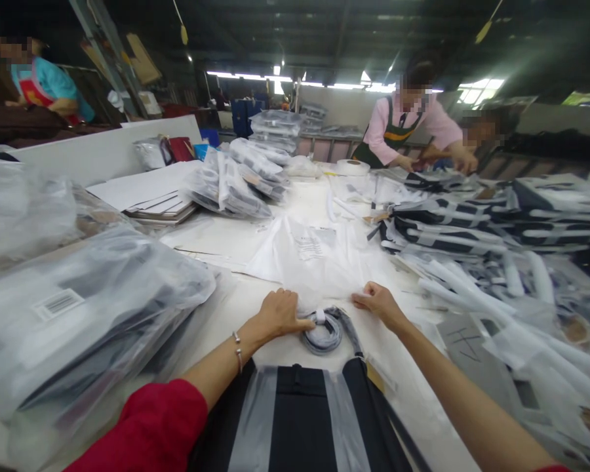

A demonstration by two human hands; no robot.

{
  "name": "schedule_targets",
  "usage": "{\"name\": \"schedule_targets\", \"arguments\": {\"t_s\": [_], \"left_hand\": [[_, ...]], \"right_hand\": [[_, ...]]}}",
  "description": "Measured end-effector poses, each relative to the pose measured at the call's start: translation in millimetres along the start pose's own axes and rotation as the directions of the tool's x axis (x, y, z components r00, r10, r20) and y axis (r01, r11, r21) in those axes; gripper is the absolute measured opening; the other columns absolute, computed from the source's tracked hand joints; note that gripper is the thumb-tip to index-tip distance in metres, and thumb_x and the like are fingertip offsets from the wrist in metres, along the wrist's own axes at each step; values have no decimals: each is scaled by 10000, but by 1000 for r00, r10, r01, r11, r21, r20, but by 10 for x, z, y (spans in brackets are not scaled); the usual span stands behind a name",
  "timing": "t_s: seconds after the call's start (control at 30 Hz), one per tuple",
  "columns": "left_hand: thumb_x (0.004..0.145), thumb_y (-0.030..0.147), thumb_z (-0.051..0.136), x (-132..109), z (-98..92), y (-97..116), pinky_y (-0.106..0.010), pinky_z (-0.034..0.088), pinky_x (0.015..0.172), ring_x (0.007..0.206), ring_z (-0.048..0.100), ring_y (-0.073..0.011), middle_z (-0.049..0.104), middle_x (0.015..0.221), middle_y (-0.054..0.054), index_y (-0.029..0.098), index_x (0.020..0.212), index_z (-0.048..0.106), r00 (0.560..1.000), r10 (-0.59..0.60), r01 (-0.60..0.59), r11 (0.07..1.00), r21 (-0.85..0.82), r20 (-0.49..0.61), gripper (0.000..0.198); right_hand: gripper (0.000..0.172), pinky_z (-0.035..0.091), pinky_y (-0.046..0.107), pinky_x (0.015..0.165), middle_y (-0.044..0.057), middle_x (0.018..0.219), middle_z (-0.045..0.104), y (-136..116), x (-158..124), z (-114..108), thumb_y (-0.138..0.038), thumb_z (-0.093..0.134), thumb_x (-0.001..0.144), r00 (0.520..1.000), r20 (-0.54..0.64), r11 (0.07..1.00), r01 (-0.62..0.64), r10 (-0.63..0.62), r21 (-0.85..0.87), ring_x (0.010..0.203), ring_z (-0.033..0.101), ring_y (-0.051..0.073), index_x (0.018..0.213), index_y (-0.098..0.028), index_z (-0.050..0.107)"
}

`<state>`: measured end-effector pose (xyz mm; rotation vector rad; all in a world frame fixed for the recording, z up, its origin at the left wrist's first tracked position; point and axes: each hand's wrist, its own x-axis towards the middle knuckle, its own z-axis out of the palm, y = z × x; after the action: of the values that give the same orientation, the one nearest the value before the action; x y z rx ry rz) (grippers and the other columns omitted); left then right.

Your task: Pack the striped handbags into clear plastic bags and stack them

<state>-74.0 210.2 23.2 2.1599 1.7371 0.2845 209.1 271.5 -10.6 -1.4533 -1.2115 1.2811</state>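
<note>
A clear plastic bag [319,259] with printed text lies in front of me, its near edge between my two hands. My left hand [280,311] is closed on the bag's left corner, thumb stretched toward a coiled strap [323,333] wrapped in film. On the other side, my right hand [378,303] pinches the right corner of the bag. Nearest to me is a black bag [299,419] with pale strips of film over it, and the coiled strap runs from its right side. A tan tag [374,376] hangs by that strap.
Bagged goods with a barcode label [59,304] are piled at left. White boards [147,187] and packed bags [231,180] lie beyond. At right are stacked black bags [442,223] and a grey board [486,354]. A co-worker in a green apron [398,131] handles items across the table.
</note>
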Motion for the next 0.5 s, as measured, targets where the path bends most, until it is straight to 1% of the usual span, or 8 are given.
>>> {"name": "schedule_targets", "arguments": {"t_s": [0.07,0.1,0.17,0.23,0.3,0.4,0.43,0.5], "left_hand": [[622,640,738,41,61,176,-460,444,931,1055,604,-370,685,1036,-187,147,941,648,1000,4,-5,998,68,20,594],[631,601,741,68,100,248,-458,453,913,1038,615,-369,688,1035,-191,139,964,646,1000,3,-5,996,93,26,577],[687,469,720,113,180,355,-435,475,857,971,647,-348,701,989,-181,134,969,644,999,8,-13,992,123,40,444],[733,343,665,120,229,416,-398,489,794,901,670,-317,710,933,-157,143,945,639,998,22,-29,991,131,51,292],[775,303,607,70,217,438,-365,491,756,874,673,-288,709,913,-127,164,952,619,998,41,-46,991,126,37,225],[844,339,536,-85,104,403,-340,479,811,964,641,-262,683,992,-98,198,1032,563,997,65,-60,991,119,-40,236],[861,348,518,-138,60,375,-335,468,842,1000,625,-255,671,1020,-93,208,1043,547,995,68,-59,992,114,-75,231],[878,359,504,-216,-4,297,-326,441,892,1053,599,-249,654,1060,-87,222,1034,530,991,32,-24,997,69,-130,208]], "right_hand": [[585,559,297,605,-52,542,585,-19,17,8,-431,905,460,1000,20,1000,-12,12,2,636,689,203,614,-245,373],[593,568,317,635,-43,554,599,-23,19,18,-450,898,465,999,27,1000,-16,16,4,658,695,212,621,-250,362],[598,575,342,671,-30,573,617,-27,10,48,-470,886,472,999,37,1000,-20,20,4,689,700,225,633,-257,352],[591,573,348,683,-29,587,621,-36,-9,85,-480,869,484,999,44,1000,-17,17,3,707,699,228,640,-261,343],[573,562,324,653,-49,568,593,-56,-38,123,-469,850,504,999,48,1000,-12,12,-2,673,681,206,640,-260,335],[528,512,264,553,-96,495,499,-94,-125,160,-421,833,529,997,78,999,-23,25,-22,540,604,146,632,-249,345],[511,501,257,533,-101,489,490,-103,-179,166,-419,827,539,994,104,999,-37,40,-27,516,585,137,636,-245,356],[471,509,270,535,-82,528,543,-100,-343,169,-461,801,582,982,166,996,-87,91,-28,530,601,148,663,-238,395]]}}
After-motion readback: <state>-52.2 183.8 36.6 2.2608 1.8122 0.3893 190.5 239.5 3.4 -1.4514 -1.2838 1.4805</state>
